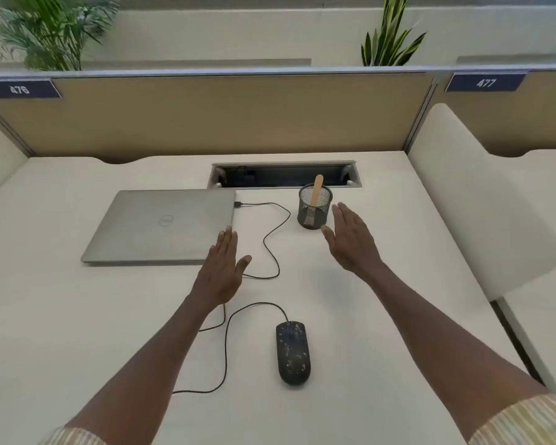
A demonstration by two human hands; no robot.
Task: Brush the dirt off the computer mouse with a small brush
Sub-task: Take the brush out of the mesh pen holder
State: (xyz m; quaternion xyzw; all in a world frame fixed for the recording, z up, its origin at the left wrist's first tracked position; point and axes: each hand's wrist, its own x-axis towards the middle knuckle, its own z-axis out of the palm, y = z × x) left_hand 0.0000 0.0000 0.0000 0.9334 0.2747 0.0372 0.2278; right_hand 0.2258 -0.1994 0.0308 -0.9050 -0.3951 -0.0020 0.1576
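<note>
Both hands were stretched out over the desk (pixel 77 316), palms down, holding nothing. The left hand (pixel 220 274) had its fingers straight and close together, thumb spread, fingertips at the near right corner of the closed laptop (pixel 161 224); whether they touched it I could not tell. The right hand (pixel 350 240) was likewise flat and spread, just beside the black mesh cup (pixel 314 207), its thumb near the cup's base. A pale wooden brush handle (pixel 317 191) stood in that cup. The black mouse (pixel 292 353), flecked with pale specks, lay nearer the person, between the forearms, its cable (pixel 272 242) looping back to the laptop.
</note>
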